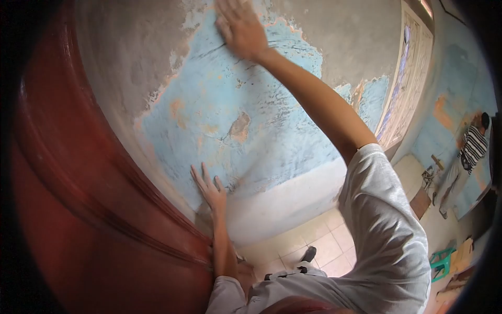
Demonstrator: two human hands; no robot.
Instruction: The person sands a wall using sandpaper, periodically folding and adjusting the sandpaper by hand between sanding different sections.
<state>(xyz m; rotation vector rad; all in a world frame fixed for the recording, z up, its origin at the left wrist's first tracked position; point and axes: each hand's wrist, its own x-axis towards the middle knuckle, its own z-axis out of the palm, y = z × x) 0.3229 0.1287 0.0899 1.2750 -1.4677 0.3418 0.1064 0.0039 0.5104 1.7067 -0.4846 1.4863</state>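
Both hands are on a wall in front of me, where worn light-blue paint point(209, 104) is ringed by bare grey plaster point(355, 36). My right hand point(241, 31), slightly blurred, is raised high at the upper edge of the blue area. Its fingers are stretched out flat against the surface; anything under the palm is hidden. Lower down, my left hand point(211, 189) rests on the blue paint with its fingers spread. Between the two hands is a chipped patch point(240, 126) showing grey and orange beneath the paint.
A dark red panel point(68, 183) curves close along my left. Pale tiles point(324, 251) cover the floor near my shoe point(309, 254). To the right are a patterned window or door frame point(405, 78), a green plastic stool point(442, 263) and another person point(473, 146) at a blue wall.
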